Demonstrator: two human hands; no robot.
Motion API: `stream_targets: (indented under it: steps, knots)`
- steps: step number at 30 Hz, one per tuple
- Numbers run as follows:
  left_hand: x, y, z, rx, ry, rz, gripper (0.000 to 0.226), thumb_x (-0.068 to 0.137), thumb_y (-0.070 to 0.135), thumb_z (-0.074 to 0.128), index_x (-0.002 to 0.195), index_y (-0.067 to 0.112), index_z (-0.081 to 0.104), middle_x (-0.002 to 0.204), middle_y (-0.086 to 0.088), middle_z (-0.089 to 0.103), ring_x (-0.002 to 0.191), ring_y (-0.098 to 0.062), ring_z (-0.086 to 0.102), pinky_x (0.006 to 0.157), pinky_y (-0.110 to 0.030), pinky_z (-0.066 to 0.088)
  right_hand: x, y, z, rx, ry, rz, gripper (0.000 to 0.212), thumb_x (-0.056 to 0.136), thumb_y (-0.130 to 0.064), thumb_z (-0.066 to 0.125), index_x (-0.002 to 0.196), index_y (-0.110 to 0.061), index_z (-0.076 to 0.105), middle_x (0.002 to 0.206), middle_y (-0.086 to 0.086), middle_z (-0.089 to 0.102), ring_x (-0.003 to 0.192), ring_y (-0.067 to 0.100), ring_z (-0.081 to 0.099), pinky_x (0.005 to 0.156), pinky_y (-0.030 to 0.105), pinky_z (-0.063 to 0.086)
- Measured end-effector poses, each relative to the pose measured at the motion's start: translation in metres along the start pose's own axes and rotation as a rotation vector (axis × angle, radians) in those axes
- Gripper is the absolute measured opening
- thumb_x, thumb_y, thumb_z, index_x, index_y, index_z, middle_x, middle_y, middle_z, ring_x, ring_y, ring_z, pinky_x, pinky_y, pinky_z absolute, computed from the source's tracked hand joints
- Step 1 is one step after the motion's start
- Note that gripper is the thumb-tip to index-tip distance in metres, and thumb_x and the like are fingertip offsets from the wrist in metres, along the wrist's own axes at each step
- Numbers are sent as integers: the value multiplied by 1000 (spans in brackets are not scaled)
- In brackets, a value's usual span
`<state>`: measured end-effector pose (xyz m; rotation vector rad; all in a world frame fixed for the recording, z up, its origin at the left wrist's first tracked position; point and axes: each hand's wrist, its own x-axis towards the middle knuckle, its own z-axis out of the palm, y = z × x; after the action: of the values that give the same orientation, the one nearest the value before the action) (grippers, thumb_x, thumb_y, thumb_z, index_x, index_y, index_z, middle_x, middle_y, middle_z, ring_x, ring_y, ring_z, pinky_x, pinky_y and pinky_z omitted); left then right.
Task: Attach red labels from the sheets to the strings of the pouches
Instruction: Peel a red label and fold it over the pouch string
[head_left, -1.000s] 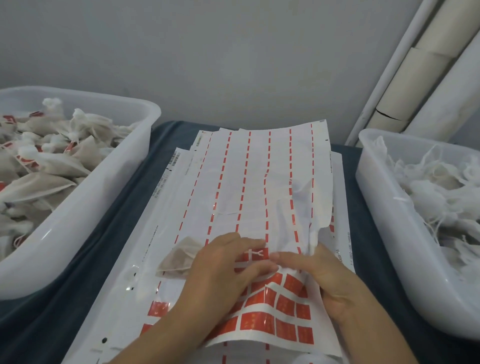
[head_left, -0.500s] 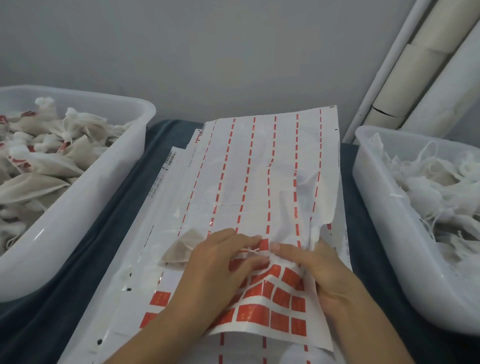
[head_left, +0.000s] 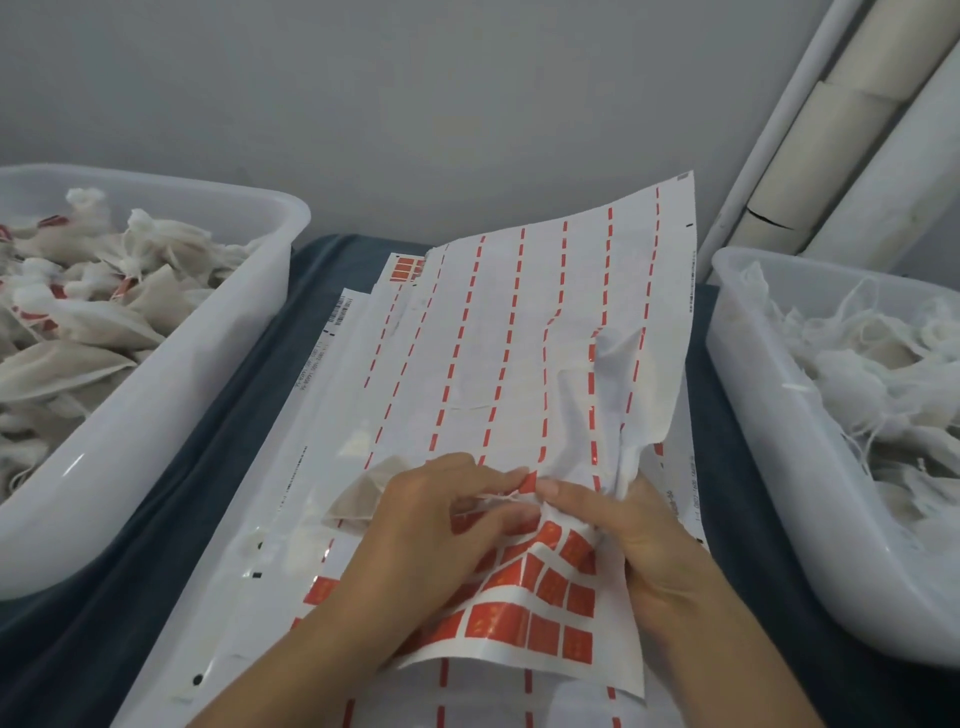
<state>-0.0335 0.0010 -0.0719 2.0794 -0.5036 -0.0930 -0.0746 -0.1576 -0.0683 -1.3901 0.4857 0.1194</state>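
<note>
On the mostly peeled white label sheet (head_left: 519, 332) at the counter's near edge, the thin white pouch string (head_left: 501, 497) runs crosswise between both hands, left fingers (head_left: 488, 480) pinching it, right fingers (head_left: 558, 489) pinching the small red label (head_left: 529, 482) just above.

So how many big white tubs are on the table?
2. One tub sits on the left, full of pouches with red labels. The other tub sits on the right, holding pouches with loose strings. Both run out of view.
</note>
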Motion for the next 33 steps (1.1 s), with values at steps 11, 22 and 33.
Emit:
stream_targets:
  steps: [11,22,33]
  knots:
    - [-1,2,-9,135,-25,162,48,73,56,41,101,31,71,73,33,48,76,3,55,69,-6,41,-2,0,6,21,-4,-41,52,48,-25,75,98,-26,59,72,-2,74,61,16,71,43,22,51]
    - [-2,2,-7,128,8,184,22,80,42,62,89,25,72,70,29,52,73,4,55,74,-5,43,0,0,6,-251,110,-75,69,42,-50,72,106,-40,48,98,-12,66,83,17,67,61,24,58]
    - [-2,1,-3,75,63,121,18,82,38,61,93,30,72,70,33,52,77,7,56,67,-2,43,-3,-3,6,-306,116,-41,81,46,-53,70,121,-40,43,110,-6,66,93,23,67,80,46,57]
